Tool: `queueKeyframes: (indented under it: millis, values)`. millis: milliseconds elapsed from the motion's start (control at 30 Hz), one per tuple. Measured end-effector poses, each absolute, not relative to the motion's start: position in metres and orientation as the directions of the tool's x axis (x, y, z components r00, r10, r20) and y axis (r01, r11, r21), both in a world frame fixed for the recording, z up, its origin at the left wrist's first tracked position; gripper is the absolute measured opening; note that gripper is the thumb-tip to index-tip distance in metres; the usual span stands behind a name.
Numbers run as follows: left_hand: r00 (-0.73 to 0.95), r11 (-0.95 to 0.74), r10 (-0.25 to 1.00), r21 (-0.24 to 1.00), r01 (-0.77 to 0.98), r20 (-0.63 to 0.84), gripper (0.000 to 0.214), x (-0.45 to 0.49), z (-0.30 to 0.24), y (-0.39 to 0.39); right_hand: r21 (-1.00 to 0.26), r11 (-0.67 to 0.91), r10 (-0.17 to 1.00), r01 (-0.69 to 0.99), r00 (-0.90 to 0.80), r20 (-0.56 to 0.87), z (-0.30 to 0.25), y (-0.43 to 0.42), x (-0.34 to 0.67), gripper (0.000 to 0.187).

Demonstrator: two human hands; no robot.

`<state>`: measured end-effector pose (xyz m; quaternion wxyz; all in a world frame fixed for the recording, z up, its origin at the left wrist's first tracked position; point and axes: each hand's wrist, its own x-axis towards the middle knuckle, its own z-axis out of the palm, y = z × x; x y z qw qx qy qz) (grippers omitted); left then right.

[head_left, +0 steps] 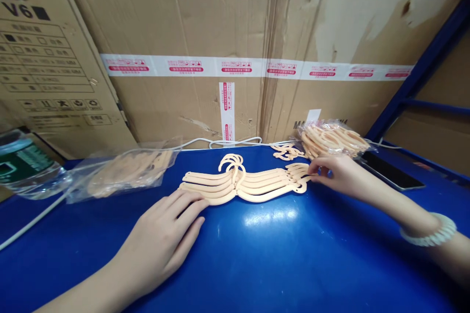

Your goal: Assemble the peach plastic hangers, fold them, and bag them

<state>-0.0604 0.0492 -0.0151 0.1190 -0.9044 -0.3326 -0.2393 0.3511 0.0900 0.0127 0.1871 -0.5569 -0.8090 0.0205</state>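
Left hand point(161, 239): lies palm down on the blue table point(264, 264), fingers loosely spread and gripping nothing; the fingertips touch the left end of the stack of hangers point(253, 183), apparently as a stop that keeps that end from sliding. Right hand point(340, 173): thumb and fingertips pinch the right end of the same stack, a hold that seems meant to square the ends together; a pale beaded bracelet point(431, 234) sits on its wrist. Stack of hangers: peach plastic, lying flat at the middle of the table between the two hands, nested one against the next with the hooks bunched at the centre and pointing away from the person. Clear bag point(125, 171): holds more hangers and lies to the left, apart from the stack. Second bag point(332, 139): fuller, just behind the right hand, within easy reach. Loose hangers point(286, 151): a few beside that bag. Phone point(389, 170): face up, right of the hand. Water bottle point(27, 164): on its side at the far left. White cable point(227, 142): runs along the table's back edge. Cardboard boxes point(220, 19): taped and standing behind the table like a wall.
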Motion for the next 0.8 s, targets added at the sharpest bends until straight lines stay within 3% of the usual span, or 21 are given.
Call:
queueKeyframes:
  millis: [333,600,733,800]
  values:
    - [0.666,-0.757,0.533,-0.059,0.651,0.522,0.024,-0.058,-0.014,0.046,-0.299,0.399,0.915,0.867,-0.356,0.190,0.020,0.078,0.336,0.006]
    - [0.689,-0.759,0.471,-0.145,0.635,0.551,0.022,-0.056,-0.011,0.046,-0.233,0.437,0.899,0.869,-0.412,0.148,0.021,0.066,0.320,0.015]
    - [0.702,-0.736,0.450,-0.215,0.641,0.552,0.023,-0.055,-0.009,0.045,-0.208,0.481,0.874,0.852,-0.447,0.191,0.012,0.067,0.314,0.002]
    - [0.698,-0.713,0.457,-0.242,0.658,0.551,0.025,-0.054,-0.009,0.046,-0.211,0.505,0.858,0.837,-0.459,0.232,0.008,0.068,0.312,0.005]
